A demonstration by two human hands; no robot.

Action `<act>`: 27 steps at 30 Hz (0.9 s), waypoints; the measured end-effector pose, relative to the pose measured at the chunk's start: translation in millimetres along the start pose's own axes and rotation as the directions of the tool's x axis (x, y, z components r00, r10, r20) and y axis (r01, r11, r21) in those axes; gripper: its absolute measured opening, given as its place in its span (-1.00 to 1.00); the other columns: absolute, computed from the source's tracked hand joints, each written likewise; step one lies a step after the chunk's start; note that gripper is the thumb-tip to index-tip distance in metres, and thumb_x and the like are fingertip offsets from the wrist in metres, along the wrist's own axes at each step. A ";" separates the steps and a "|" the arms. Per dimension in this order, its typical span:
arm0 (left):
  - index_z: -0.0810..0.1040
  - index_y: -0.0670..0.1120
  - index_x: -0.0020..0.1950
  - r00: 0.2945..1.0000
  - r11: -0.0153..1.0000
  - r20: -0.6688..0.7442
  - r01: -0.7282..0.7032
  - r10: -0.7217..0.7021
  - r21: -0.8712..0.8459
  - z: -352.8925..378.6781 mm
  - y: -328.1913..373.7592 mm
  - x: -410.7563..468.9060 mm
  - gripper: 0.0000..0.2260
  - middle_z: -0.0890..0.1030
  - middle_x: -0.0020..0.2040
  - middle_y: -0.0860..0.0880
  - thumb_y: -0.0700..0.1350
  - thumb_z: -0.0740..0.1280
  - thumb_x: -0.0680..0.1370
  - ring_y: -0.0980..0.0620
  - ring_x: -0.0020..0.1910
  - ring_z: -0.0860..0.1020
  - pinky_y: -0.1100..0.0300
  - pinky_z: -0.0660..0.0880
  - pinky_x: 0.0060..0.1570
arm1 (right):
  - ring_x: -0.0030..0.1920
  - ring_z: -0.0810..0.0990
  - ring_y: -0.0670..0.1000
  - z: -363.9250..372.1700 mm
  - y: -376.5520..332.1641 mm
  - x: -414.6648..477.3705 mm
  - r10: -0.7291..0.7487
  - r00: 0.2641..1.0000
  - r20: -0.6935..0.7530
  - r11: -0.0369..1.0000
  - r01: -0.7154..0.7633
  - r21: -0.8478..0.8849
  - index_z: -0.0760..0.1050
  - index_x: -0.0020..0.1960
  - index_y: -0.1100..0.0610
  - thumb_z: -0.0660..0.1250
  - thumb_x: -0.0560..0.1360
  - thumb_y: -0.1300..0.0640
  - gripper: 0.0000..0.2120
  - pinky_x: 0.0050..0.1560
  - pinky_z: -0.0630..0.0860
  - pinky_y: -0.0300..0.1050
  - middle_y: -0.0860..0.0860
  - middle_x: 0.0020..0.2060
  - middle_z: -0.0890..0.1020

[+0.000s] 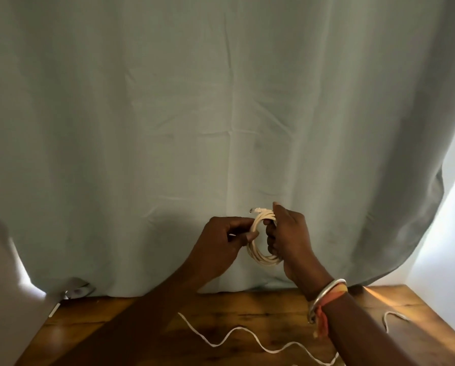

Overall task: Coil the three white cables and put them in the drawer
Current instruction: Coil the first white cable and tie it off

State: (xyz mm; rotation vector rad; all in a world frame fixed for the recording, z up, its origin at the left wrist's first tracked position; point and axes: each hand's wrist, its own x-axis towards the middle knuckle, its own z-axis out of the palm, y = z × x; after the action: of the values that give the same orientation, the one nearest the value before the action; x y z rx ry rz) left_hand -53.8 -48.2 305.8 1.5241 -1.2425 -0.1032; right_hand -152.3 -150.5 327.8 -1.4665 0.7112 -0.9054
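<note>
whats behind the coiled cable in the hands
Behind the coiled cable hangs a pale curtain, reaching the wooden table. What lies behind the curtain is hidden.

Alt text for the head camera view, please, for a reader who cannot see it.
Two bare hands hold a coiled white cable up before a pale curtain: the right hand grips the loops, the left hand pinches their near side. A loose white cable snakes across the wooden table below.

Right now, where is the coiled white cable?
In the head view, the coiled white cable is held up between both hands, left hand and right hand, in front of the pale curtain, above the wooden table.
</note>
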 end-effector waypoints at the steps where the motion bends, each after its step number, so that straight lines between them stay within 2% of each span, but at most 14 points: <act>1: 0.57 0.06 0.24 1.000 0.997 -0.017 -0.023 0.024 0.072 0.2 -0.3 0.6 -0.71 0.61 0.05 0.20 -0.14 0.40 0.53 0.22 -0.02 0.61 0.44 0.51 -0.06 | -0.58 0.32 -0.08 -0.7 0.1 0.4 -0.017 1.000 -0.006 1.000 0.017 -0.013 0.52 -0.26 0.21 0.13 0.66 0.02 -0.58 -0.53 0.28 -0.22 0.01 -0.55 0.41; 4: 0.38 -0.01 0.42 0.987 0.916 -0.067 -0.112 0.149 0.384 4.4 0.2 0.2 -0.48 0.45 0.30 0.12 -0.01 0.43 0.50 0.17 0.24 0.45 0.37 0.40 0.18 | -0.59 0.33 -0.06 0.0 0.8 1.5 -0.079 0.997 -0.001 0.996 0.079 -0.047 0.53 -0.29 0.24 0.14 0.66 0.05 -0.56 -0.54 0.28 -0.22 0.00 -0.57 0.42; 5: 0.37 -0.02 0.43 0.984 0.876 -0.044 -0.132 0.172 0.464 7.2 2.8 0.5 -0.48 0.43 0.34 0.10 0.00 0.41 0.51 0.15 0.29 0.42 0.33 0.36 0.24 | -0.60 0.35 -0.06 1.4 1.1 1.4 -0.100 0.995 0.011 0.992 0.101 -0.077 0.53 -0.29 0.25 0.14 0.66 0.05 -0.55 -0.55 0.29 -0.22 0.00 -0.57 0.44; 6: 0.41 -0.03 0.39 0.984 0.848 -0.021 -0.142 0.177 0.510 9.4 5.8 1.4 -0.55 0.46 0.33 0.07 -0.03 0.39 0.53 0.11 0.28 0.44 0.29 0.37 0.26 | -0.61 0.37 -0.07 3.8 2.1 1.5 -0.121 0.992 0.032 0.985 0.124 -0.116 0.54 -0.29 0.26 0.14 0.66 0.05 -0.55 -0.55 0.31 -0.23 0.01 -0.56 0.47; 9: 0.58 -0.07 0.16 0.994 0.844 -0.016 -0.087 0.112 0.529 9.6 9.3 8.3 -0.81 0.61 0.09 -0.01 -0.17 0.30 0.57 0.03 0.05 0.58 0.18 0.50 0.10 | -0.63 0.40 -0.10 9.2 6.9 2.1 -0.167 0.982 0.093 0.963 0.183 -0.200 0.52 -0.34 0.25 0.15 0.66 0.06 -0.53 -0.48 0.36 -0.20 0.02 -0.56 0.49; 13: 0.65 -0.09 0.07 0.999 0.915 0.021 -0.046 0.041 0.402 5.0 9.2 15.1 -0.84 0.69 -0.03 -0.05 -0.21 0.33 0.55 0.02 -0.08 0.63 0.09 0.57 0.02 | -0.55 0.43 -0.08 5.0 7.0 7.2 -0.232 0.968 0.100 0.922 0.251 -0.294 0.55 -0.32 0.34 0.18 0.64 0.09 -0.53 -0.41 0.38 -0.17 0.11 -0.50 0.54; 15: 0.66 -0.06 0.06 0.999 0.945 0.046 -0.012 -0.003 0.326 4.2 11.2 16.2 -0.86 0.69 -0.06 -0.02 -0.18 0.34 0.57 0.08 -0.12 0.63 0.20 0.57 -0.04 | -0.56 0.40 -0.12 1.3 3.4 11.2 -0.321 0.945 0.063 0.867 0.320 -0.383 0.50 -0.40 0.30 0.20 0.63 0.11 -0.53 -0.48 0.33 -0.33 0.12 -0.52 0.51; 17: 0.67 -0.05 0.08 0.994 0.974 0.094 0.041 -0.063 0.222 4.8 11.4 16.5 -0.86 0.70 -0.07 0.02 -0.15 0.37 0.56 0.14 -0.13 0.64 0.23 0.58 -0.01 | -0.58 0.38 -0.11 -3.6 0.9 17.1 -0.400 0.917 0.010 0.810 0.358 -0.464 0.41 -0.45 0.22 0.22 0.62 0.11 -0.53 -0.52 0.31 -0.38 0.09 -0.55 0.45; 19: 0.67 -0.06 0.10 0.980 0.987 0.138 0.132 -0.143 0.088 4.6 12.8 15.3 -0.84 0.71 -0.08 0.01 -0.18 0.40 0.54 0.10 -0.11 0.67 0.13 0.62 0.03 | -0.52 0.41 -0.05 -8.0 1.3 23.5 -0.401 0.916 -0.013 0.803 0.344 -0.486 0.47 -0.39 0.28 0.23 0.62 0.07 -0.54 -0.51 0.30 -0.36 0.20 -0.48 0.53; 21: 0.66 -0.09 0.12 0.945 0.952 0.188 0.289 -0.266 -0.105 1.0 17.1 13.5 -0.81 0.72 -0.06 -0.06 -0.23 0.42 0.51 0.02 -0.07 0.69 0.05 0.62 0.06 | -0.47 0.50 0.02 -9.4 4.7 26.3 -0.362 0.932 0.008 0.825 0.324 -0.462 0.55 -0.32 0.32 0.26 0.61 0.01 -0.54 -0.42 0.39 -0.27 0.22 -0.41 0.61; 23: 0.65 -0.10 0.11 0.895 0.853 0.273 0.427 -0.353 -0.299 -2.7 20.2 11.2 -0.79 0.72 -0.03 -0.11 -0.26 0.42 0.50 -0.06 0.00 0.69 -0.01 0.60 0.12 | -0.50 0.53 -0.07 -10.3 8.3 26.1 -0.315 0.949 0.006 0.867 0.290 -0.404 0.60 -0.31 0.28 0.28 0.60 -0.04 -0.54 -0.37 0.45 -0.20 0.15 -0.41 0.65; 27: 0.56 -0.13 0.22 0.845 0.690 0.380 0.528 -0.375 -0.494 -3.9 20.6 8.8 -0.68 0.69 0.05 -0.20 -0.30 0.41 0.48 -0.18 0.10 0.65 -0.09 0.55 0.19 | -0.61 0.46 -0.17 -14.0 10.0 23.9 -0.222 0.975 -0.020 0.946 0.211 -0.246 0.63 -0.33 0.22 0.34 0.56 -0.07 -0.56 -0.34 0.41 -0.17 0.00 -0.52 0.60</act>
State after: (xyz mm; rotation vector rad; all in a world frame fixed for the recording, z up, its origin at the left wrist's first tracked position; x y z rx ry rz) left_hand -60.5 -48.6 327.6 1.2466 -0.8603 -0.9606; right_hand -151.4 -179.1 320.8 -1.7716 0.7248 -1.0520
